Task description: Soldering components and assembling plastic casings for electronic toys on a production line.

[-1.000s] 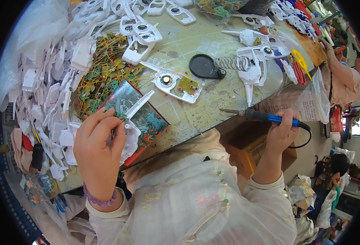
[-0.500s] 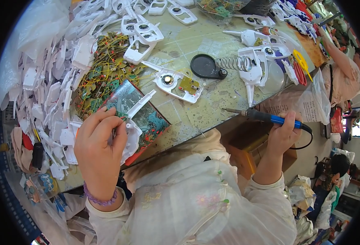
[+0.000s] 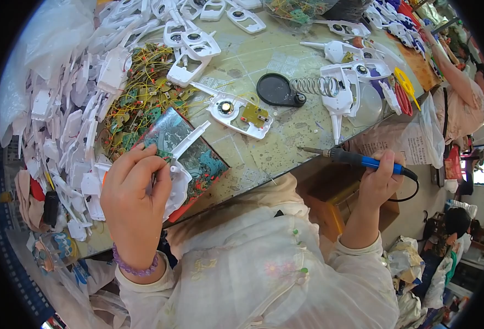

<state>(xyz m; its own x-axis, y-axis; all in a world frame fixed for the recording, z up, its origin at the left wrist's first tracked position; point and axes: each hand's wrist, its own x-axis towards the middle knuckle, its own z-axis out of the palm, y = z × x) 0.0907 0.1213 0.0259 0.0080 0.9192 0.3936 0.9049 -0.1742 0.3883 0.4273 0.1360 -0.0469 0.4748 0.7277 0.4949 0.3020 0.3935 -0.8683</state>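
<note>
My right hand [image 3: 382,178] is wrapped round the blue handle of a soldering iron [image 3: 357,158], its tip pointing left over the table's front edge. My left hand [image 3: 138,192] is pinched closed, with a small green circuit board [image 3: 164,155] showing at its fingertips. Beside and under those fingers is a white plastic housing [image 3: 179,183] with a narrow stem, partly hidden by the hand. It lies over a red-edged tray [image 3: 221,166] with a mottled teal surface. Just beyond, a white housing [image 3: 224,107] with a round speaker lies beside a yellowish circuit board [image 3: 254,115].
White housings [image 3: 61,120] are heaped at the left, next to a pile of wired circuit boards [image 3: 143,82]. A soldering iron stand [image 3: 275,88] with a coil sits at the centre back. Yellow-handled scissors [image 3: 406,88] lie at the right; another person [image 3: 461,107] sits beyond.
</note>
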